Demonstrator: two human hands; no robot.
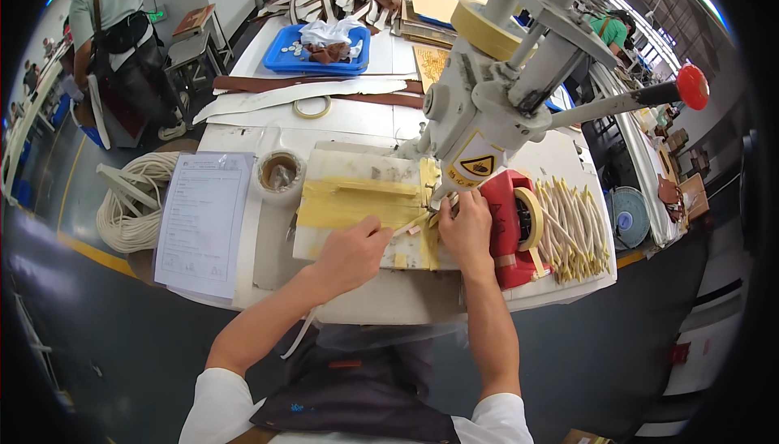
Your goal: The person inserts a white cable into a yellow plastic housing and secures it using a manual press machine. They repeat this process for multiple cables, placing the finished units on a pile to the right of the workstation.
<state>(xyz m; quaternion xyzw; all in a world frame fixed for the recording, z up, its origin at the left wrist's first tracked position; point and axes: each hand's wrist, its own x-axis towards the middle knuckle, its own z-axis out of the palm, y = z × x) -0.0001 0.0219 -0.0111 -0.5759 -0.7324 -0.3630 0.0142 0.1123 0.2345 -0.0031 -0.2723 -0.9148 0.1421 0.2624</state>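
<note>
My left hand (353,256) is closed on a white cord (411,224) over the front of a white block (365,167) covered with yellow tape. The cord runs from its fingers toward the lower tip of a grey hand press (483,115); a loose tail hangs below the wrist. Right at that tip, my right hand (466,225) has its fingers pinched together. What lies between them is hidden from view. A red tape dispenser (505,229) with a yellow roll stands just right of this hand.
Several cords with yellow ends (572,229) lie at the right. The press's red-knobbed lever (692,87) juts right. On the left are a printed sheet (203,225), a tape roll (281,175) and a rope coil (134,201). A blue tray (280,59) and leather strips stand farther back.
</note>
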